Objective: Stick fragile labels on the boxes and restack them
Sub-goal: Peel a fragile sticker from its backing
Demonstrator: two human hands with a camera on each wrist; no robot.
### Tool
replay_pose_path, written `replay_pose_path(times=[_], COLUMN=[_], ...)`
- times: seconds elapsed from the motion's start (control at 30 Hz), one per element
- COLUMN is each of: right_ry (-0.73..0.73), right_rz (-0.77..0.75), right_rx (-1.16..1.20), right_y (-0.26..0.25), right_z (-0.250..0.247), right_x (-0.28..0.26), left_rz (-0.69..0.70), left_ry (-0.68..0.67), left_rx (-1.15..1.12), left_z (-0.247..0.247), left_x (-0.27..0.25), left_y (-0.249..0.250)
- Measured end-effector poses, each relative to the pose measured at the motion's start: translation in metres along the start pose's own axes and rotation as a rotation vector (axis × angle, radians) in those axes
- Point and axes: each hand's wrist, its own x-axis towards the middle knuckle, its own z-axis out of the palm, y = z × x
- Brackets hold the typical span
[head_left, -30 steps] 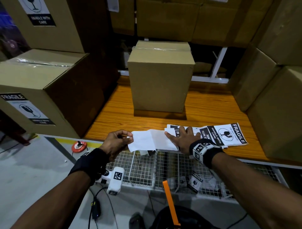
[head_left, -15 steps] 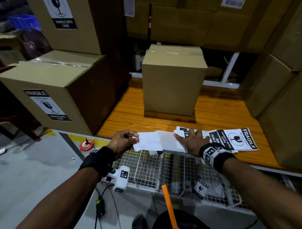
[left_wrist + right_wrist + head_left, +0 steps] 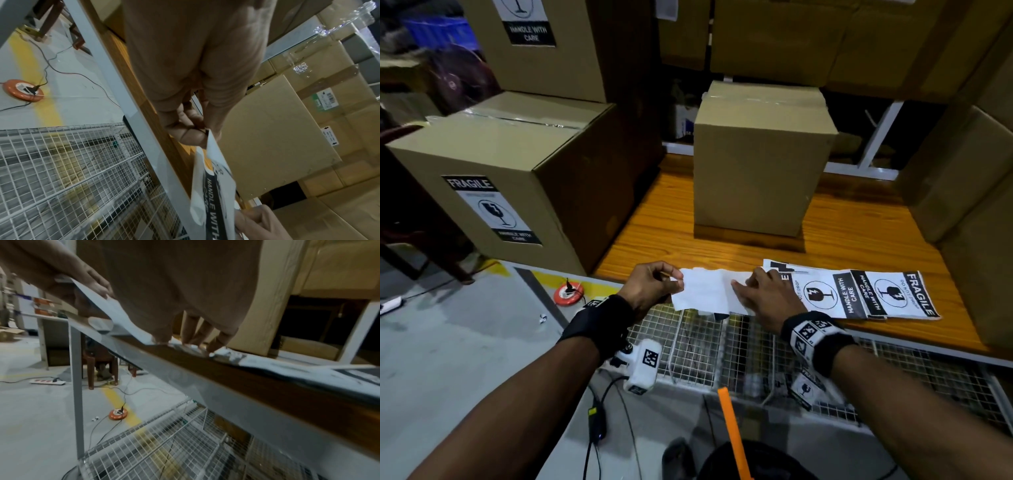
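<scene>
A white label sheet (image 3: 705,291) lies face down over the front edge of the wooden table (image 3: 859,233). My left hand (image 3: 654,284) pinches its left corner between thumb and fingers, which also shows in the left wrist view (image 3: 197,134). My right hand (image 3: 760,294) presses flat fingers on the sheet's right end and on the stack of fragile labels (image 3: 873,294). In the right wrist view its fingertips (image 3: 205,345) touch the paper on the table edge. A plain cardboard box (image 3: 756,164) stands upright behind the labels, apart from both hands.
Two stacked boxes with fragile labels (image 3: 493,209) stand at the left. More cardboard boxes (image 3: 969,192) wall in the right and back. A white wire basket (image 3: 722,346) hangs below the table edge. An orange cable reel (image 3: 568,293) lies on the floor.
Both hands stay on the sheet in nearly the same grip. The view has shifted a little, and the left hand's pinch sits slightly closer to the sheet's corner.
</scene>
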Motion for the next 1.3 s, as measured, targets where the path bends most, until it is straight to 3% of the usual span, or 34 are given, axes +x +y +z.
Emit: replay_pose_path(times=[1.3], right_ry=[-0.044], right_rz=[0.019], right_rx=[-0.021], right_y=[-0.002], right_z=[0.002], right_x=[0.001], left_rz=[0.004], left_ry=[0.051], left_rx=[-0.118], left_z=[-0.034], left_x=[-0.018], left_y=[-0.012])
